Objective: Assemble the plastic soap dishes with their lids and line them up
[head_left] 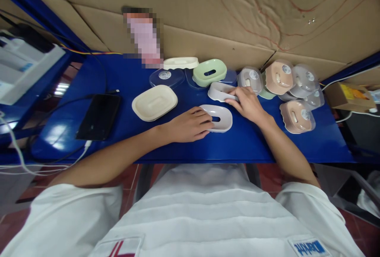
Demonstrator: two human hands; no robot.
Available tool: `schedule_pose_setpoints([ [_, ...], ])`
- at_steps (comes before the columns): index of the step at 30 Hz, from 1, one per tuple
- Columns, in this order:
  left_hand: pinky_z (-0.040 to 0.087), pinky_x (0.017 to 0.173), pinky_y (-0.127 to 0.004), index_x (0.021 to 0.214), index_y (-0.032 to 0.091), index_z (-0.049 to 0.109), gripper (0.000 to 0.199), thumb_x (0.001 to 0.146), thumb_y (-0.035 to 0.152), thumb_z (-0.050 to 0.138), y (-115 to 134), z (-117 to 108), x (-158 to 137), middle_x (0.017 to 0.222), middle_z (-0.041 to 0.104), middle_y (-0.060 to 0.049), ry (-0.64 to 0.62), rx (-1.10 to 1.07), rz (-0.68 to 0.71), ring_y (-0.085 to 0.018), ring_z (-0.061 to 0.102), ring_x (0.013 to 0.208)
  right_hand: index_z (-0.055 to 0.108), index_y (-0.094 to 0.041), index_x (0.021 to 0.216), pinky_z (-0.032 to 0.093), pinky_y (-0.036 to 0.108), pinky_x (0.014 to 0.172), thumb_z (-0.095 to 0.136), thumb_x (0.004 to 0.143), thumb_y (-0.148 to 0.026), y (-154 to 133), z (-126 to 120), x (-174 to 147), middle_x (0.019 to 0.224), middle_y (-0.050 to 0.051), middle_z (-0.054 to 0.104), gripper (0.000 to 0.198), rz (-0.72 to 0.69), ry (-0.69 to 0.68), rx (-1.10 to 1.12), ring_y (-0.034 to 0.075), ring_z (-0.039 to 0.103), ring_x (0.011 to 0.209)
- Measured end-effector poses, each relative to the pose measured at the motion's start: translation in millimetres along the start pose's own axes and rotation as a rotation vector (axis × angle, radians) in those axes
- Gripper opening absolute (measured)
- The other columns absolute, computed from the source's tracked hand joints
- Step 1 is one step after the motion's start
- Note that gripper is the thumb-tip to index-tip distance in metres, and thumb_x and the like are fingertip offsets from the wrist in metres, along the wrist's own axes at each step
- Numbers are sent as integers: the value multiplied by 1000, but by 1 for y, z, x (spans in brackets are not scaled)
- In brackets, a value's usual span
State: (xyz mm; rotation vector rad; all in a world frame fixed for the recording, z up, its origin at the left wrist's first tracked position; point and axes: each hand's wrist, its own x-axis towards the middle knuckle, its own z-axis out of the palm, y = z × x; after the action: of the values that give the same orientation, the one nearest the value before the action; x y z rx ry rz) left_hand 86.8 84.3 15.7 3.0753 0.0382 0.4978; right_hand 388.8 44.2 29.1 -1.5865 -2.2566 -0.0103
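Note:
My left hand [192,125] reaches over the left end of a pale lilac-grey soap dish tray [225,119] with an oval slot, its fingers bent on the rim. Just behind, my right hand [246,102] pinches the right end of a matching grey soap dish base [218,92] with a wavy edge, thumb on the near side. Part of that base is hidden under the fingers. A cream soap dish [154,102] lies left of my hands. Behind them, a green slotted soap dish [209,71] rests over a clear plastic lid [190,79].
Several lidded soap boxes stand at the right, including a peach one [297,116] and a grey one [249,79]. A cream piece [181,63] and another clear lid [166,78] lie at the back. A black tablet [99,116] with cables is at the left; cardboard [208,19] walls the rear.

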Motion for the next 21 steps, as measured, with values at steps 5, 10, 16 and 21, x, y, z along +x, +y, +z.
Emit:
schedule_pose_setpoints([
  [5,44,109,-40,117,21,73,18,107,25,59,1,-2,0,116,76,-7,-1,-11,11,-23,69,113,62,-22,111,48,44,98,42,112,-58,-1,1,1,104,11,78,41,-25,52,-21,29,72,97],
  [10,46,105,-39,119,21,72,18,105,26,63,0,-6,0,121,73,-9,13,18,-31,-24,69,113,65,-21,118,46,44,97,49,112,-51,-18,-9,-9,122,12,79,34,-147,159,-115,29,72,111],
  [16,51,94,-34,99,21,71,13,106,29,64,5,-19,-4,102,74,-5,104,136,158,-18,68,94,70,-19,117,46,40,86,60,109,-41,-56,-10,-23,111,9,80,25,-359,139,-95,25,71,99],
  [21,49,104,-37,113,30,69,10,103,26,68,10,-31,-6,121,74,-2,183,323,146,-20,64,113,71,-17,123,43,39,89,53,113,-42,-72,1,-26,117,11,80,33,-535,112,-182,24,68,101],
])
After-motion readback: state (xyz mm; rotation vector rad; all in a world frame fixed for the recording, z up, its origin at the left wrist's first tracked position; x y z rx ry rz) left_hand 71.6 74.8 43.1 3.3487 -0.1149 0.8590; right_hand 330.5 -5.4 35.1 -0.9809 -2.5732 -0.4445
